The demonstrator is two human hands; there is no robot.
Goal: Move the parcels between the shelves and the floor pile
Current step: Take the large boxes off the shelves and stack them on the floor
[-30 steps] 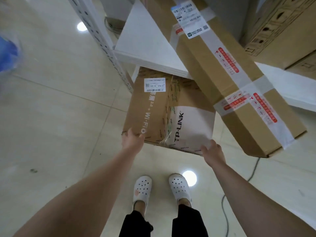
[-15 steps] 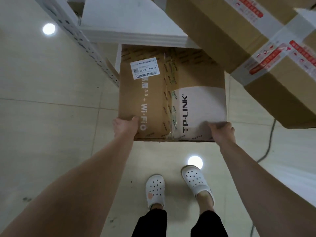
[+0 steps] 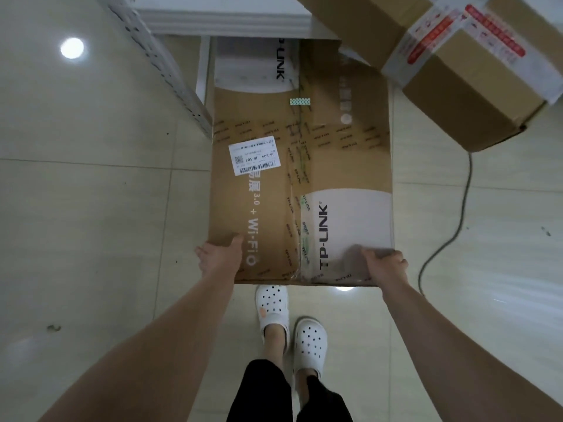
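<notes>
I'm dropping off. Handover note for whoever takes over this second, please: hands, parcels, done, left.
Left hand grips the TP-LINK box at its near left corner; right hand grips the near right corner.
Box is above the floor, far end under the white shelf board.
Taped parcel juts out above, right, untouched.
Done: box gripped. Left: draw it clear, set it on the floor pile, which is out of view. Mind the cable on the floor, right.

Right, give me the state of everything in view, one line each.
TP-LINK box: taped shut, gripped at both near corners.
Left hand: grips the near left corner.
Right hand: grips the near right corner.
Taped parcel: sealed, untouched, jutting past the shelf.
Cable: lying loose on the floor.
</notes>
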